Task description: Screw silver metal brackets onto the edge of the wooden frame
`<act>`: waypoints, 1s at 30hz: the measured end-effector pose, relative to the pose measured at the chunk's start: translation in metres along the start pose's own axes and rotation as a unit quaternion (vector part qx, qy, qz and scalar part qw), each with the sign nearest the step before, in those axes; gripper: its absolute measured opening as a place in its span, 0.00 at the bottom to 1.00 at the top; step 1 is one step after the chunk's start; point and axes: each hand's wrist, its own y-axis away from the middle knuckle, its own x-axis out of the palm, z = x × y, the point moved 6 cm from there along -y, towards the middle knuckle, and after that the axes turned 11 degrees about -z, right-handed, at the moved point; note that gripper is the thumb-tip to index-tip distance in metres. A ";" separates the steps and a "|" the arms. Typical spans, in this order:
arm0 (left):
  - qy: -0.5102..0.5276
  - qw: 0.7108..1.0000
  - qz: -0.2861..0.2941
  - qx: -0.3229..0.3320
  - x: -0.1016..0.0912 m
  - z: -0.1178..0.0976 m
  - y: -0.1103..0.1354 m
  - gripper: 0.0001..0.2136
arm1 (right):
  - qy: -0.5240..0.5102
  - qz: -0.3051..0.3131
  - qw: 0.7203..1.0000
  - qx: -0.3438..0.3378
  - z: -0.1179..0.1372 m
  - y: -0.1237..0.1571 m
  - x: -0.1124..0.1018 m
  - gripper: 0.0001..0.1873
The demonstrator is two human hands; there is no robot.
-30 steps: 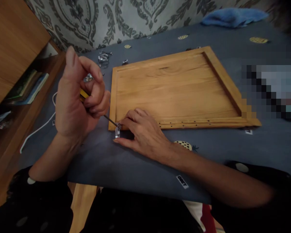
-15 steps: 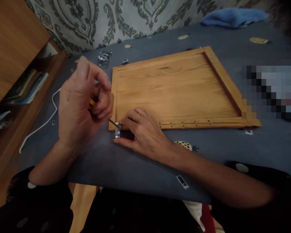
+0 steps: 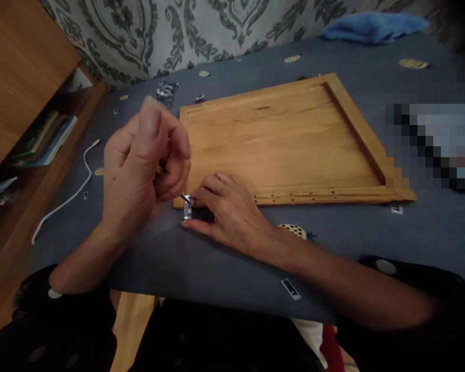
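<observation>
The left hand [image 3: 145,155] is curled around a screwdriver [image 3: 184,198], mostly hidden in the fist, its thin shaft pointing down to the metal bracket [image 3: 187,209] just ahead of the right fingertips. The right hand [image 3: 236,212] holds that bracket between thumb and forefinger, its other fingers resting on the near edge of the wooden panel [image 3: 271,139]. The panel lies beyond both hands. Beyond the left fist sit small metal pieces [image 3: 166,92]; left of it, a white cable [image 3: 86,170].
</observation>
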 end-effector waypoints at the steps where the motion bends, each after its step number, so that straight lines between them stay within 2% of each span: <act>1: -0.001 1.000 0.017 -0.014 0.001 0.001 -0.001 0.20 | -0.001 -0.001 1.000 -0.001 0.000 0.000 0.000 0.26; 5: 0.021 0.996 0.073 -0.041 0.000 0.003 -0.006 0.17 | -0.001 -0.005 1.000 -0.002 0.001 -0.001 -0.001 0.26; 8: 0.023 0.995 0.091 -0.044 -0.006 0.006 -0.013 0.13 | -0.002 0.000 1.000 0.000 0.001 -0.001 0.000 0.26; 13: 0.006 0.998 0.059 -0.037 -0.009 0.010 -0.019 0.10 | -0.009 -0.001 1.000 -0.002 0.000 -0.001 0.000 0.27; 14: 0.010 0.999 0.038 -0.026 -0.009 0.009 -0.019 0.11 | -0.010 -0.001 1.000 -0.002 0.000 -0.001 0.000 0.27; 16: 0.006 0.998 -0.056 0.007 -0.014 0.006 -0.017 0.12 | -0.011 0.001 1.000 -0.001 0.000 -0.001 0.001 0.28; 19: 0.002 0.994 -0.109 0.016 -0.014 0.006 -0.011 0.12 | -0.010 0.005 1.000 0.004 0.000 -0.001 0.000 0.27; 22: 0.034 0.993 -0.109 0.010 -0.011 0.005 -0.008 0.14 | -0.007 0.005 1.000 0.002 0.000 -0.001 0.000 0.26; 26: 0.062 0.993 -0.096 -0.004 -0.007 0.002 -0.007 0.23 | 0.001 0.005 1.000 0.000 0.001 -0.002 -0.001 0.26; 30: 0.054 0.997 -0.061 -0.011 0.000 0.000 -0.006 0.30 | 0.002 0.006 1.000 0.000 0.000 -0.001 0.000 0.26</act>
